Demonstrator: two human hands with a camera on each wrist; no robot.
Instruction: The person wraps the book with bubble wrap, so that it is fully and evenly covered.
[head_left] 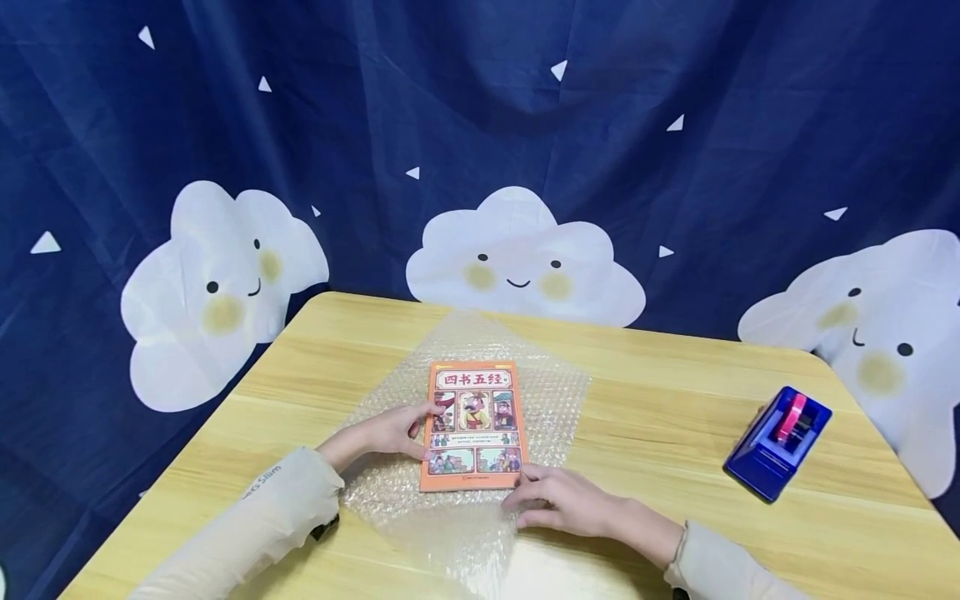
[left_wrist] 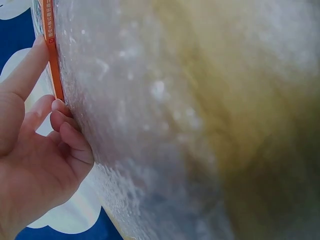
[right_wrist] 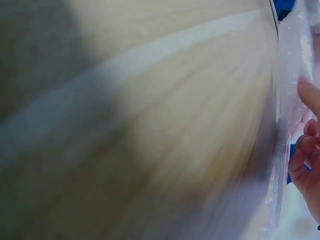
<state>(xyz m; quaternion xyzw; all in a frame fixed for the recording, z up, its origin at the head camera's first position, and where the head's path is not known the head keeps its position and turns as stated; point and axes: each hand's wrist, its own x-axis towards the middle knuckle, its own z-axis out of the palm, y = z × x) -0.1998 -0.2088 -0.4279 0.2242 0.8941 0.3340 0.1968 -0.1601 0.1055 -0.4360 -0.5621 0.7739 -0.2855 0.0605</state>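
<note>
An orange comic-style book (head_left: pixel 474 425) with Chinese lettering and cartoon panels lies face up on a sheet of clear bubble wrap (head_left: pixel 555 400). At its left edge my left hand (head_left: pixel 390 432) touches the book with spread thumb and index finger; in the left wrist view the other fingers curl in beside the wrap (left_wrist: pixel 115 90). By the book's lower right corner, my right hand (head_left: pixel 566 500) rests on the wrap, fingertips right at the corner. The right wrist view shows its thumb (right_wrist: pixel 309 95) overlapping the wrap, apart from the curled fingers.
A blue tape dispenser (head_left: pixel 778 446) with a pinkish-red roll stands at the right side of the wooden table (head_left: pixel 660 392). Behind the table hangs a dark blue curtain (head_left: pixel 480 100) printed with smiling clouds and white triangles.
</note>
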